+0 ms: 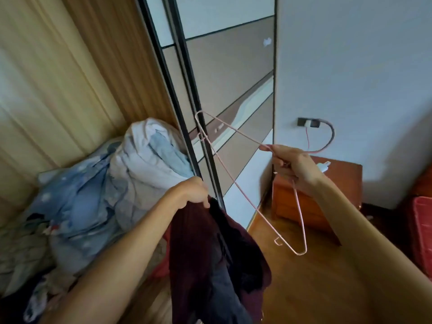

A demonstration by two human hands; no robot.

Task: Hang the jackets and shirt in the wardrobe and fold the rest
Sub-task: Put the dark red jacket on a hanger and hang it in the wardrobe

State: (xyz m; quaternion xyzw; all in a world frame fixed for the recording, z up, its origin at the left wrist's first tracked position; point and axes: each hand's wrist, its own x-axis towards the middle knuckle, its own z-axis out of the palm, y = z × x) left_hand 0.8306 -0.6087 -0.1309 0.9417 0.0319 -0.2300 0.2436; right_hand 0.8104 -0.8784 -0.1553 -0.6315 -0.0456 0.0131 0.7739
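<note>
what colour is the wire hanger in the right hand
Pale pink, seen best in the head view: the hanger is held in the right hand.

Soft daylight through curtain [46,78] at left; room moderately dim. Bluish wall [350,66] shaded toward lower right. Faint sheen on wardrobe door [233,78] panels. Strong wide-angle bending (door frames lean). Detail soft, smeared toward bottom edge.
</note>
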